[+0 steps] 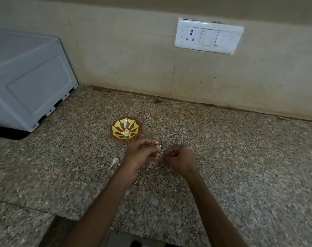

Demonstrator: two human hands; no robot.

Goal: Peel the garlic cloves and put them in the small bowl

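Note:
The small bowl (pixel 116 126), red-brown with a yellow-green flower pattern, stands on the speckled counter and holds several peeled garlic cloves (pixel 126 133) at its bottom. Just in front of it my left hand (pixel 142 152) has its fingers curled and pinches a small pale garlic clove (pixel 159 146) at the fingertips; most of the clove is hidden. My right hand (pixel 180 159) is close beside it on the right, fingers curled with thumb and forefinger together. Nothing shows between them. The two hands are a finger's width apart.
A scrap of garlic skin (pixel 114 161) lies on the granite counter (pixel 240 157) left of my left wrist. A white appliance (pixel 27 77) stands at the back left. A tiled wall with a switch plate (pixel 208 37) runs behind. The counter's front edge is near my elbows.

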